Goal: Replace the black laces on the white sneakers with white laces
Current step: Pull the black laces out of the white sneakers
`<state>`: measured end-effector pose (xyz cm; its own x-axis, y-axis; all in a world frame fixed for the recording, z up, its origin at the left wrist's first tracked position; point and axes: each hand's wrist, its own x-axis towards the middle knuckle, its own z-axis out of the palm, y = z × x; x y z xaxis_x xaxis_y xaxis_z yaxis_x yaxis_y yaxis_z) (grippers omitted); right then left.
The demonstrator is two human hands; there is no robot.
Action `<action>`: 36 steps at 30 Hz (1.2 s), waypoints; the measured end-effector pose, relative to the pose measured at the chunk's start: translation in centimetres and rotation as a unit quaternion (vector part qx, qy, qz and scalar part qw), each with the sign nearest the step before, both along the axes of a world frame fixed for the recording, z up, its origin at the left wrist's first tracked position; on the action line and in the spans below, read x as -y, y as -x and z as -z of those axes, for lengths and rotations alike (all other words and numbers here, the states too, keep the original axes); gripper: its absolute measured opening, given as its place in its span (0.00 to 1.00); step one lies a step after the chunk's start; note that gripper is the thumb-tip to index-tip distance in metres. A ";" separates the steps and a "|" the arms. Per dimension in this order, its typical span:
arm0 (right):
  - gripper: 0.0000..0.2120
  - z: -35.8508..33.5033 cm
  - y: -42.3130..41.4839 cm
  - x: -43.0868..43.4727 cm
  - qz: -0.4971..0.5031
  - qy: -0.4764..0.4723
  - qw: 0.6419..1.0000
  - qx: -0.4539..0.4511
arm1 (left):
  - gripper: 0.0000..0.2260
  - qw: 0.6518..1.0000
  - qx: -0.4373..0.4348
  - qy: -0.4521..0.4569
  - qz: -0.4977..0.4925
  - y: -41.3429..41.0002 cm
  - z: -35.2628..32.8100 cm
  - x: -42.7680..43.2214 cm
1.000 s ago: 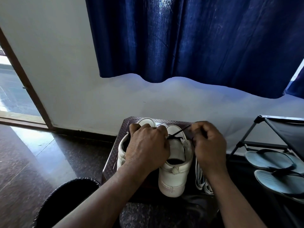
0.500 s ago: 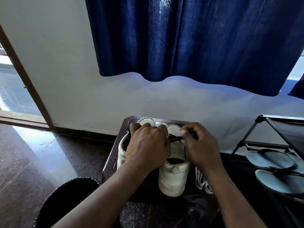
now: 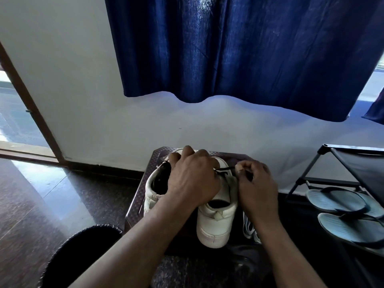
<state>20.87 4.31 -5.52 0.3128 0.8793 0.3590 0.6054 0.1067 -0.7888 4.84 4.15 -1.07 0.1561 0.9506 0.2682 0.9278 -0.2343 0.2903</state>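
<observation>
Two white sneakers stand heel-toward-me on a dark stool (image 3: 136, 204). My left hand (image 3: 192, 179) lies over both, fingers curled down on the front of the right sneaker (image 3: 216, 223) and partly hiding the left sneaker (image 3: 153, 188). A black lace (image 3: 225, 169) runs from under that hand to my right hand (image 3: 256, 186), which pinches its end beside the right sneaker. The eyelets are hidden by my left hand. A bundle of white laces (image 3: 249, 227) lies on the stool just right of the right sneaker, partly under my right wrist.
A dark round bin (image 3: 83, 250) sits at the lower left. A black shoe rack (image 3: 353, 183) with a pair of blue flip-flops (image 3: 345, 215) stands at the right. A white wall and a blue curtain (image 3: 239, 48) are behind the stool; a doorway opens at the left.
My right hand drew the black lace out to the right, came back in to the shoe, and now pinches the lace again slightly further right. My left hand has shifted forward over the sneakers.
</observation>
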 end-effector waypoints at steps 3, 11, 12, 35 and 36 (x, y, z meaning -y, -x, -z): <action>0.03 -0.5 0.3 0.9 -0.009 -0.041 0.998 0.045 | 0.13 0.998 -0.059 0.019 0.030 -0.6 0.1 -0.3; 0.08 0.2 0.7 2.2 -0.047 0.014 0.998 0.047 | 0.11 0.996 -0.054 0.059 0.035 -1.0 0.0 -0.6; 0.08 0.1 0.7 2.2 -0.036 0.015 0.998 0.051 | 0.09 0.997 -0.049 0.058 0.032 -1.0 0.0 -0.6; 0.06 -0.1 1.2 2.9 -0.004 -0.002 0.999 0.047 | 0.06 0.909 0.399 0.118 -0.022 1.0 -1.9 -1.6; 0.07 0.0 1.2 2.8 -0.004 -0.001 0.999 0.044 | 0.03 0.933 0.344 0.105 -0.009 1.3 -2.2 -1.5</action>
